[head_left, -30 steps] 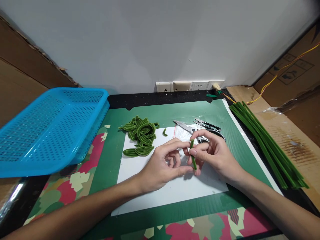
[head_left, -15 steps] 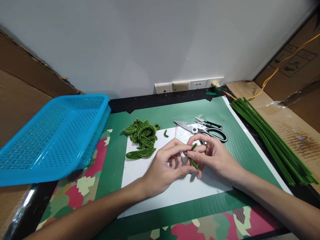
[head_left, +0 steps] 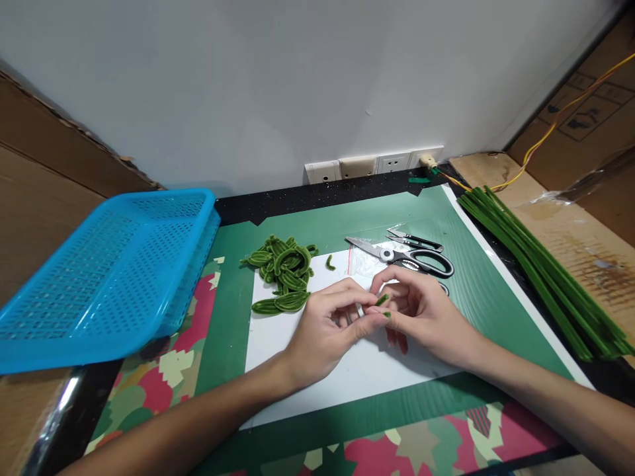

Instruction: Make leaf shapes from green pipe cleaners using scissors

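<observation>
Over the white sheet [head_left: 307, 396], my left hand [head_left: 335, 330] and my right hand [head_left: 419, 311] meet fingertip to fingertip. Both are closed on a short piece of green pipe cleaner [head_left: 382, 300], and most of it is hidden behind the fingers. To the left lies a pile of leaf shapes [head_left: 282, 268] made of bent green pipe cleaner. One small curved green piece [head_left: 329, 263] rests apart from that pile. Just beyond my right hand are scissors [head_left: 387, 254] with black handles and small thread snips [head_left: 417, 241].
A blue perforated plastic basket [head_left: 143, 277] stands at the left. Long green pipe cleaners [head_left: 540, 271] lie bundled at the right, beside a cardboard box [head_left: 585, 112]. Wall sockets [head_left: 357, 167] with a plugged-in yellow cable [head_left: 528, 158] are at the back.
My fingertips have drawn closer together around the pipe cleaner, and less of it shows now. Its lower end no longer sticks out below my fingers. The view has shifted slightly.
</observation>
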`<state>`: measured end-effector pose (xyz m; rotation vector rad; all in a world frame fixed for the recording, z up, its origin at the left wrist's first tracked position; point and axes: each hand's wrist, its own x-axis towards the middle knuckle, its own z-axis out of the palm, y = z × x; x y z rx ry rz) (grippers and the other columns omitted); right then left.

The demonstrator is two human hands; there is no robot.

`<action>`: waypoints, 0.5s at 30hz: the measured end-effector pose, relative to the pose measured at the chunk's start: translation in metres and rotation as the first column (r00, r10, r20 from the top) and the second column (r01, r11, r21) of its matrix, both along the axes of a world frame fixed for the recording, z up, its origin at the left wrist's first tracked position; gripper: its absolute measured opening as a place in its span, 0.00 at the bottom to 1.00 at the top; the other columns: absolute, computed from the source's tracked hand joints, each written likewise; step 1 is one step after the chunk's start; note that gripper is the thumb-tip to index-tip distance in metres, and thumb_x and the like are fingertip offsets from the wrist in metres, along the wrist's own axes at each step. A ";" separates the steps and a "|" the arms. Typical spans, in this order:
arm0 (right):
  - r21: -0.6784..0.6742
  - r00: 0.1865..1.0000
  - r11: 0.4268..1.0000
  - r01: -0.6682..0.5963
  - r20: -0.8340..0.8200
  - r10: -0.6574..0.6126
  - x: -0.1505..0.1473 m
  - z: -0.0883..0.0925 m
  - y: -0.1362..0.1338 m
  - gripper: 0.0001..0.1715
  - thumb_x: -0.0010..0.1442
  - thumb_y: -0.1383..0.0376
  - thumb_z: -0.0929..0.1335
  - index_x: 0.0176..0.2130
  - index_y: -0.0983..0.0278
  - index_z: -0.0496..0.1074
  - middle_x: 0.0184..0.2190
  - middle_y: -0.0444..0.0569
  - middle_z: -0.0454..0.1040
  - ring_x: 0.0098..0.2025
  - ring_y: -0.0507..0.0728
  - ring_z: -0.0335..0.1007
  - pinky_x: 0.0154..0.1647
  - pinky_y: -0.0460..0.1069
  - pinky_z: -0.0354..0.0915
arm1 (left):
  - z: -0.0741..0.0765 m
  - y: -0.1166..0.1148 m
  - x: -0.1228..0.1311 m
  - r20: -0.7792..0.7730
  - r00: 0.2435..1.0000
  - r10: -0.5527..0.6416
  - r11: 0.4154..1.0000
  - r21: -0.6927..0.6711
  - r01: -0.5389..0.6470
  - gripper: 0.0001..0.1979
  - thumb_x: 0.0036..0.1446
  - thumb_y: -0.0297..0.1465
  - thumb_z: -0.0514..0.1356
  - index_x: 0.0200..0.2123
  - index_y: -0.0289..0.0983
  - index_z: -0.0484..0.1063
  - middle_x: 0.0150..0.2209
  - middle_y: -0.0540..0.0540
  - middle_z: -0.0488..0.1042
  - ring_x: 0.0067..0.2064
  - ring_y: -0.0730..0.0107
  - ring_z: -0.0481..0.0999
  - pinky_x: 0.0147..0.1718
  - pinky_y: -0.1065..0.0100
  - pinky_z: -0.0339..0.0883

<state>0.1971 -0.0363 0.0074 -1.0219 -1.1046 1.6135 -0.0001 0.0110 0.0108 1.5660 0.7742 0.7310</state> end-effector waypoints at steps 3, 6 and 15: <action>0.023 1.000 1.000 0.008 0.026 -0.009 0.000 0.002 0.000 0.18 0.62 0.59 0.80 0.44 0.60 0.73 0.24 0.37 0.75 0.19 0.47 0.70 0.20 0.40 0.67 | -0.002 -0.001 0.000 0.041 0.999 0.011 0.997 -0.077 -0.008 0.12 0.61 0.38 0.74 0.40 0.35 0.85 0.36 0.46 0.77 0.24 0.78 0.71 0.22 0.73 0.64; 0.028 0.999 0.999 0.018 0.030 -0.019 0.000 0.003 -0.001 0.18 0.64 0.58 0.79 0.48 0.60 0.74 0.27 0.39 0.77 0.19 0.49 0.71 0.19 0.42 0.68 | -0.003 0.000 0.000 0.074 0.996 0.049 0.985 -0.169 -0.036 0.14 0.61 0.40 0.74 0.39 0.34 0.83 0.34 0.48 0.77 0.21 0.79 0.72 0.18 0.74 0.63; 0.405 0.898 0.896 0.183 0.302 -0.320 0.008 0.004 -0.004 0.14 0.67 0.62 0.76 0.53 0.56 0.80 0.42 0.49 0.80 0.34 0.54 0.76 0.30 0.49 0.74 | 0.001 0.003 0.000 0.078 0.996 0.043 0.961 -0.277 -0.020 0.18 0.65 0.44 0.71 0.37 0.32 0.81 0.28 0.47 0.79 0.19 0.79 0.71 0.17 0.75 0.59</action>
